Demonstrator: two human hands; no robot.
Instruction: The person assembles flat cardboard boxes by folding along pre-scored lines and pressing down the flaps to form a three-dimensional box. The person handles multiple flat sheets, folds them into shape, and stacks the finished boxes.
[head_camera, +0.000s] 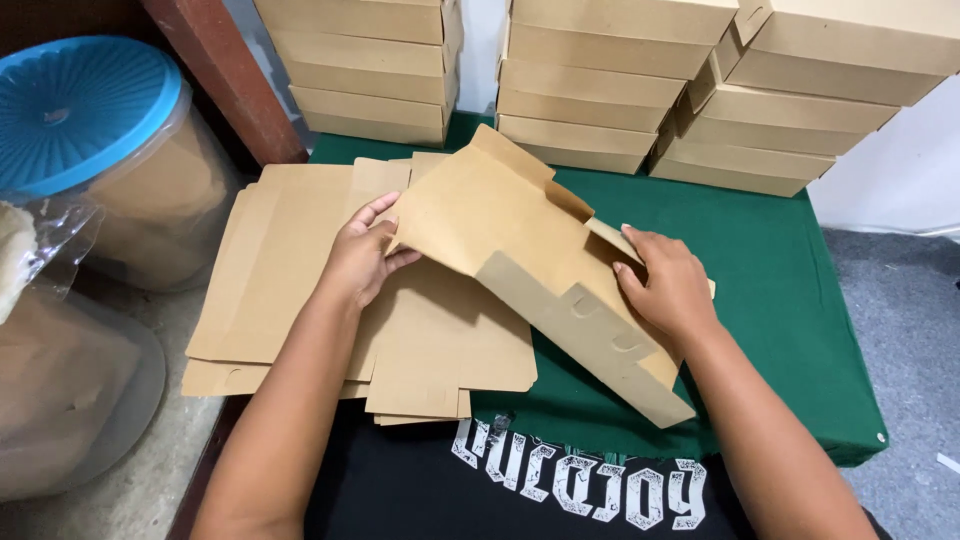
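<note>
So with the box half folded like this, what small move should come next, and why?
Probably fold the raised panel under the left hand upright. The right hand already pins the box at its folded side wall, while that panel slants loose above the flat blanks.

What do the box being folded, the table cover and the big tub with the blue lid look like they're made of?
Half-folded box: brown kraft cardboard, matte, with creased folds and cut tabs. Table cover: green cloth, apparently woven, draping softly over the edge. Tub: translucent plastic, likely, contents showing through; its blue lid is glossy ribbed plastic.
</note>
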